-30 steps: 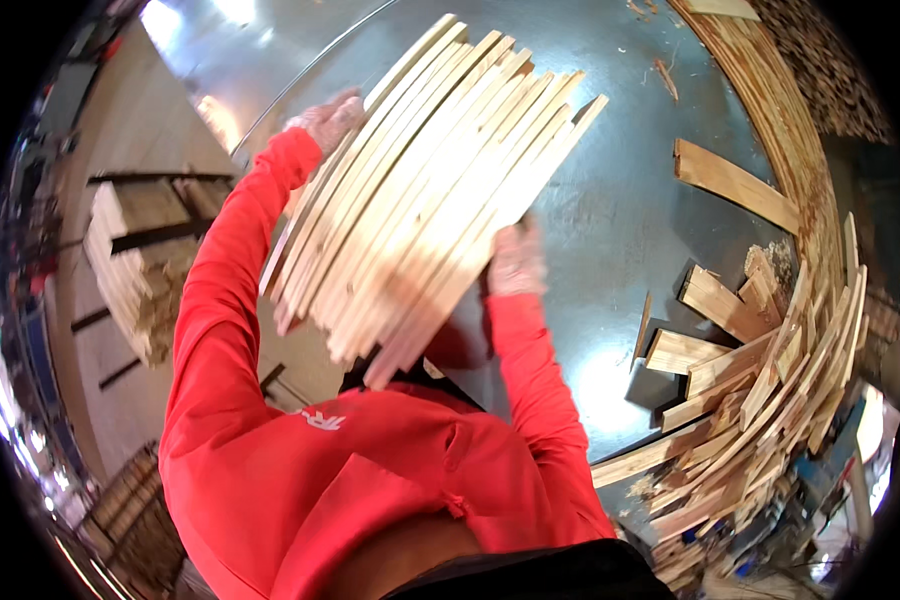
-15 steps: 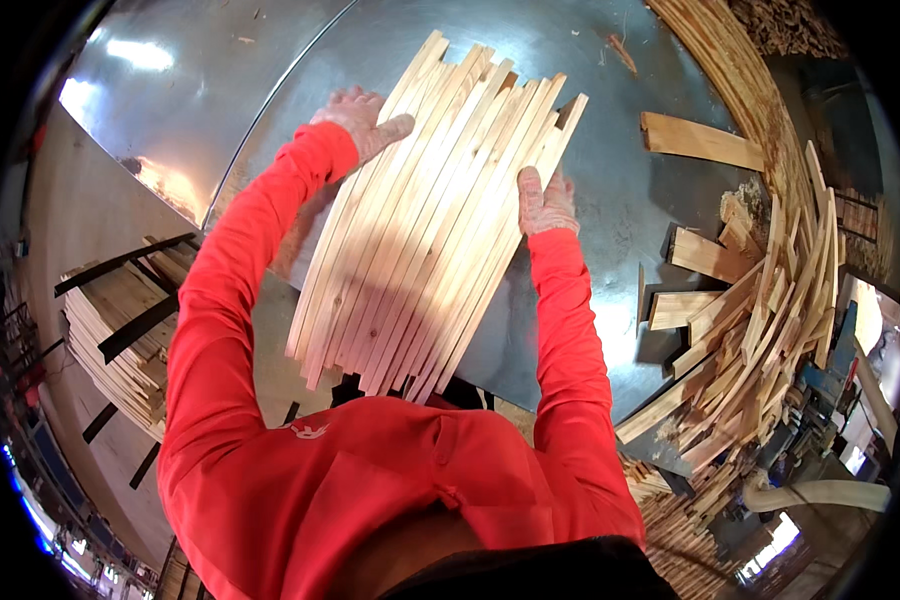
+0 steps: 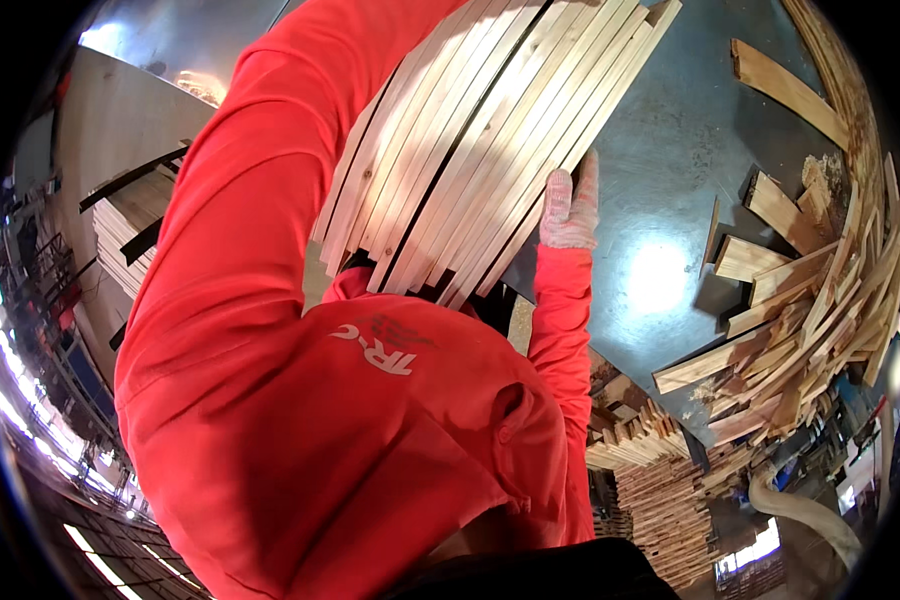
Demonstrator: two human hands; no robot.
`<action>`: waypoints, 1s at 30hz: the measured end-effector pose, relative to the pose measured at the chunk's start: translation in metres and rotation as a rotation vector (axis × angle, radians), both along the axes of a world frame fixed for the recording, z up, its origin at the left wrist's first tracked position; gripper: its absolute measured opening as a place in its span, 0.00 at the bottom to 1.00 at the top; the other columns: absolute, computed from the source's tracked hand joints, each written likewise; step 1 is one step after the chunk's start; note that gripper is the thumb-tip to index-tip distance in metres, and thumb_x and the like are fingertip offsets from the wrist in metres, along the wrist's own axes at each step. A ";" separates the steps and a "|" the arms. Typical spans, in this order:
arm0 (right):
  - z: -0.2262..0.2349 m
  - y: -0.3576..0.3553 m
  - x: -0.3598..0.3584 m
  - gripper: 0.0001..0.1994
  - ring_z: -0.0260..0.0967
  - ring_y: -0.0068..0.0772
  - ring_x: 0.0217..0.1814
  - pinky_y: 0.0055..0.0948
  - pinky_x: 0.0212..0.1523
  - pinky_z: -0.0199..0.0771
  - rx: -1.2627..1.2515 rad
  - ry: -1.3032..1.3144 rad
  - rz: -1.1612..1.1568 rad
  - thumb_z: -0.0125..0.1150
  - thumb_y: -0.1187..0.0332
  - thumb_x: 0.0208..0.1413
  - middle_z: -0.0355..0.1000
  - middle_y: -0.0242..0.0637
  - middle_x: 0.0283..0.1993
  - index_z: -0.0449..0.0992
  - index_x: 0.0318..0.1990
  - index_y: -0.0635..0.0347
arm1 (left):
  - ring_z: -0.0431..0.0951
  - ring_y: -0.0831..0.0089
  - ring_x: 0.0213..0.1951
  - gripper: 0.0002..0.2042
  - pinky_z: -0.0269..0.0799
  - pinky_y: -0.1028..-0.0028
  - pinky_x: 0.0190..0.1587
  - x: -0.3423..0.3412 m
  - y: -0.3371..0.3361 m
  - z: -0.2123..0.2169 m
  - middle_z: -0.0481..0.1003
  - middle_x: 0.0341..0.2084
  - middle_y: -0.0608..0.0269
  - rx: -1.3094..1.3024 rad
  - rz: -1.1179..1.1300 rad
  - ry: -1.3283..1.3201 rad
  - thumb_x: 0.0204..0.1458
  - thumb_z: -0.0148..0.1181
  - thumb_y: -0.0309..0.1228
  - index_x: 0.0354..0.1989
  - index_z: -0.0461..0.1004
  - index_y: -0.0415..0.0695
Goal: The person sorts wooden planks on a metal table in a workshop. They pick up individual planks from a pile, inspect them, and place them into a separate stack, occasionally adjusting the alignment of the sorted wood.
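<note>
I had a bundle of pale wooden slats (image 3: pixel 490 150) pressed flat against a grey metal table (image 3: pixel 670 180), the bundle fanning from the top centre of the frame down toward the middle, where its cut ends stopped just above my chest. My right hand (image 3: pixel 570 210), in a pink-and-white work glove, lay against the bundle's right edge with the fingers stretched upward and nearly straight, pushing on the slats rather than closing round them. My left hand was out of the frame at the top; only the red sleeve (image 3: pixel 260 220) ran up along the left side of the bundle, so I could not tell how that hand was set.

The metal sheet was dull and scuffed, with a bright patch of reflected light right of centre. Along the right edge of the frame lay a heap of offcuts (image 3: pixel 800 320), short boards and long strips tangled together, some overhanging the table's edge. In the left part of the frame stood a stack of sawn boards (image 3: pixel 135 235) beside a pale panel. Lower right, below the table, more stacked timber (image 3: pixel 660 490) showed, and a pale hose (image 3: pixel 800 510) curved across the floor.
</note>
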State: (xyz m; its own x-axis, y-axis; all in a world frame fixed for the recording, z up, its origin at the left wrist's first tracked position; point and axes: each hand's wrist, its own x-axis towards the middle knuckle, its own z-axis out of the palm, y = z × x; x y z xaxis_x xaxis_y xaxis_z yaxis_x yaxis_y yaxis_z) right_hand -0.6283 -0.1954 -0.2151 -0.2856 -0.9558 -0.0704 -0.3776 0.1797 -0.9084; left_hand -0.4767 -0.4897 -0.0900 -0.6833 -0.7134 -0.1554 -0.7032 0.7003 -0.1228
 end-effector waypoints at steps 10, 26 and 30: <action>0.027 0.023 0.019 0.38 0.63 0.45 0.61 0.36 0.62 0.60 0.047 -0.122 0.080 0.59 0.53 0.55 0.63 0.54 0.61 0.52 0.67 0.67 | 0.80 0.56 0.37 0.38 0.77 0.62 0.36 -0.009 0.195 -0.009 0.71 0.46 0.38 0.462 0.569 0.727 0.40 0.63 0.31 0.62 0.52 0.36; -0.003 0.018 0.001 0.31 0.63 0.39 0.59 0.34 0.61 0.62 0.189 -0.074 0.246 0.53 0.54 0.58 0.64 0.44 0.61 0.60 0.64 0.64 | 0.78 0.72 0.37 0.18 0.75 0.73 0.41 0.252 0.485 0.094 0.78 0.37 0.62 0.475 1.300 2.197 0.47 0.63 0.25 0.49 0.73 0.39; 0.020 0.028 0.005 0.30 0.62 0.43 0.62 0.36 0.63 0.61 0.273 0.385 0.169 0.45 0.49 0.62 0.63 0.46 0.63 0.61 0.63 0.63 | 0.77 0.71 0.37 0.16 0.74 0.70 0.40 0.453 0.552 0.094 0.78 0.38 0.58 -0.574 1.799 1.615 0.48 0.61 0.29 0.47 0.73 0.39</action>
State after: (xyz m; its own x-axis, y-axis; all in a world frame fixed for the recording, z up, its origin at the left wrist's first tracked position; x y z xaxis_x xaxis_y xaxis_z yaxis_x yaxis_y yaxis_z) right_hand -0.6237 -0.1670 -0.1954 -0.1827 -0.9522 -0.2447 -0.7204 0.2990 -0.6258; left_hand -0.0235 0.0618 0.0037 0.9679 -0.2467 -0.0478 -0.0205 -0.2669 0.9635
